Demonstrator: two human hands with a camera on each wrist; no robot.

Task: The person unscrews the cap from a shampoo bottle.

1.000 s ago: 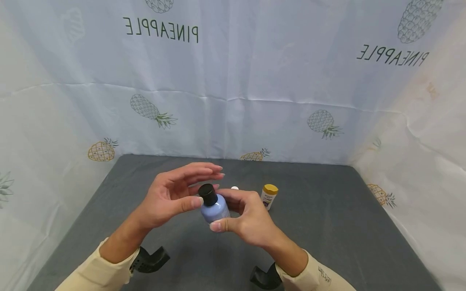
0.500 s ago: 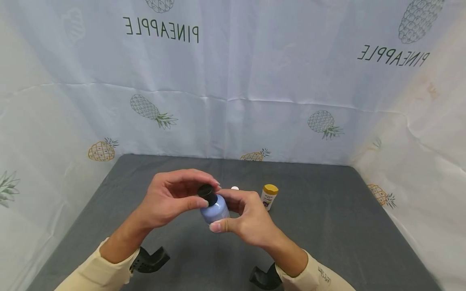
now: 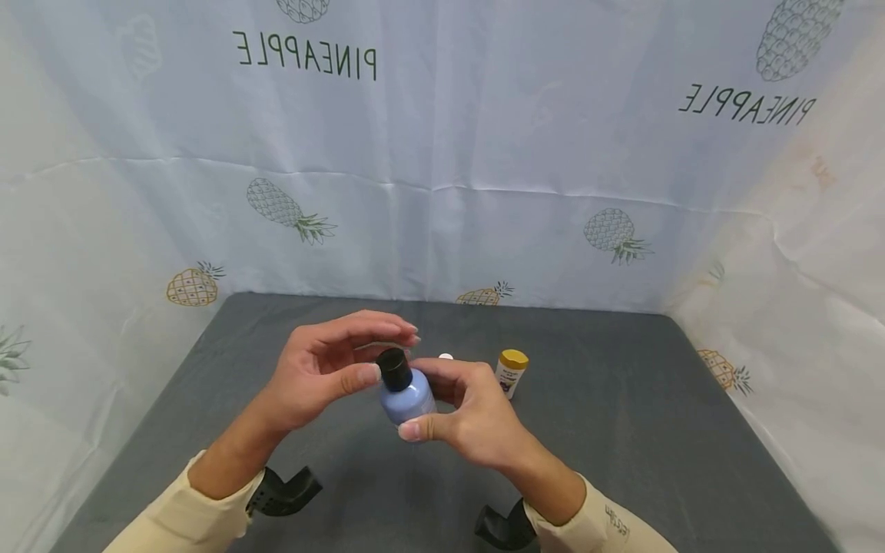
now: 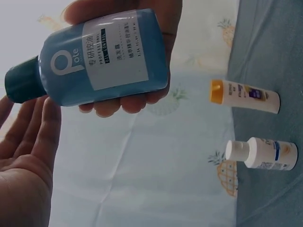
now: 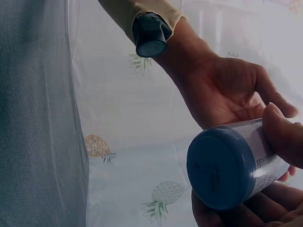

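Grey table [image 3: 622, 430] is seen from the head view, with white pineapple cloth [image 3: 442, 192] hung behind it and at both sides.

At about 9 o'clock from the middle of the table, the left hand [image 3: 325, 372] is held up in the air. Its fingers are loosely spread and curved over the black cap [image 3: 394, 367]. The thumb tip is laid just beside the cap. In the left wrist view the fingers [image 4: 28, 137] are seen straight and relaxed under the cap [image 4: 21, 80], and nothing is gripped by them.

In the middle, the blue bottle [image 3: 408, 395] is held above the table, a bit tilted, with its cap pointed to about 11 o'clock. A white label can be seen on the bottle [image 4: 104, 56] in the left wrist view. Its round blue bottom [image 5: 220, 172] is seen in the right wrist view.

At about 4 o'clock from the bottle, the right hand [image 3: 473, 418] is wrapped round the bottle's body, with the thumb in front and the fingers curled behind it.

Farther back, at about 1 o'clock from the bottle, a small white bottle [image 3: 445, 357] is mostly hidden by the right hand. Just to its right, a bottle with a yellow cap [image 3: 512, 372] is stood on the table. Both are well apart from the hands.
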